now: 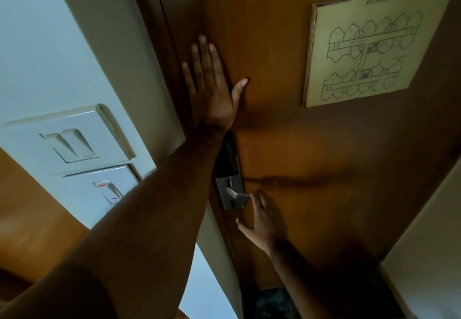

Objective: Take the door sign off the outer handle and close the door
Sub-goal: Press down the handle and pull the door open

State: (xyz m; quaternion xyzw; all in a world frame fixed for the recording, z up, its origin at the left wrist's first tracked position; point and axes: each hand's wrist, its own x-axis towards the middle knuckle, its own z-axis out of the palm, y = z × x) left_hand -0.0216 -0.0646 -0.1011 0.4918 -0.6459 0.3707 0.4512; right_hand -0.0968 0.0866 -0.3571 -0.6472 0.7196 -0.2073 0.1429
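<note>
The brown wooden door (287,144) fills the middle of the head view, its latch edge flush against the dark frame on the left. My left hand (212,86) lies flat on the door near that edge, fingers spread and pointing up. Lower down, a metal lever handle (235,193) sits on a silver lock plate below a black lock body. My right hand (265,219) is open with spread fingers, its fingertips at the outer end of the lever, holding nothing. No door sign is visible in this view.
A framed floor-plan notice (369,46) hangs on the door at the upper right, with a white paper above it. White wall switch plates (72,149) sit on the wall left of the frame. A pale wall (429,256) stands at the right, dark floor below.
</note>
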